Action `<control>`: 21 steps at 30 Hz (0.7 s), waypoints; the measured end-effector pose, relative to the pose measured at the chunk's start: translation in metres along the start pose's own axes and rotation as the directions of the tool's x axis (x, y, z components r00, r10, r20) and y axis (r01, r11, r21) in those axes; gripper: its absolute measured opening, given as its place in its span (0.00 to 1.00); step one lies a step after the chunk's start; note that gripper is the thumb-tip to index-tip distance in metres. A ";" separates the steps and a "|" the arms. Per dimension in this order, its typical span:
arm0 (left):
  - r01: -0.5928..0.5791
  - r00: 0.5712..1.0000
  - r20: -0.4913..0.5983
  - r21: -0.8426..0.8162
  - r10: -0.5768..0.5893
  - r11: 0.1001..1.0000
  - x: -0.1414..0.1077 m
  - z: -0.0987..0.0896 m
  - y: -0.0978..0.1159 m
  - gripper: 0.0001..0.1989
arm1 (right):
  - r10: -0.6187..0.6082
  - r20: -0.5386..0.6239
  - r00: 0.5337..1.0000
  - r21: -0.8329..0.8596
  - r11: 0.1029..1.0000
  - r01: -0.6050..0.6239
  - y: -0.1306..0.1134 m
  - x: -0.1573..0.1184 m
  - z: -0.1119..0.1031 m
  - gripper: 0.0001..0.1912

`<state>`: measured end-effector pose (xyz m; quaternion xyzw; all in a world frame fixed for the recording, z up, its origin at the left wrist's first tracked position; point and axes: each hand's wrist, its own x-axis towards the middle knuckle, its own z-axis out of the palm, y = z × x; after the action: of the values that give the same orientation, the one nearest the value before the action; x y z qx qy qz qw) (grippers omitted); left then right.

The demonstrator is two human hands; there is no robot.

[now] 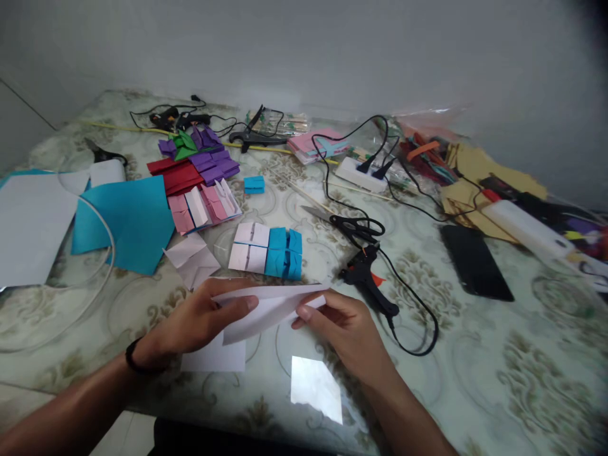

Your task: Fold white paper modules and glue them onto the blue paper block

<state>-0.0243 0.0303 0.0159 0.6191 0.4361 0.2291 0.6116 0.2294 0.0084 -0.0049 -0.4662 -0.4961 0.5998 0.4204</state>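
A sheet of white paper (270, 308) is held between my hands above the patterned table, its right edge bent over in a narrow strip. My left hand (204, 315) pinches its left part, thumb on top. The fingers of my right hand (335, 320) are closed on the right edge. Another white piece (216, 356) lies flat under my left hand. Just beyond the held sheet are folded white pieces (248, 247) and folded blue pieces (285, 253), side by side. A creased white paper (192, 258) rests near my left wrist.
Scissors (351, 223), a black glue gun (368, 278) with its cable and a dark phone (476, 261) lie to the right. A white power strip (363, 174) sits behind. Blue sheets (126, 221) and folded purple pieces (213, 166) are at the left.
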 end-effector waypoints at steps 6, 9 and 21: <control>0.036 0.998 -0.060 0.037 -0.034 0.999 0.001 0.005 0.003 0.19 | 0.002 -0.130 0.991 0.032 0.999 0.003 0.010 0.000 0.003 0.10; -0.008 0.999 -0.043 0.037 0.009 0.999 0.003 0.006 0.003 0.18 | 0.000 -0.179 0.984 0.004 1.000 0.001 0.012 0.000 0.005 0.08; 0.004 0.993 -0.116 0.053 0.002 0.999 0.004 0.018 -0.009 0.16 | 0.042 -0.277 0.960 0.210 0.978 0.018 0.013 0.003 0.017 0.19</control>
<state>-0.0102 0.0222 0.0034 0.6206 0.4773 0.2527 0.5685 0.2114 0.0058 -0.0165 -0.5024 -0.3626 0.5795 0.5295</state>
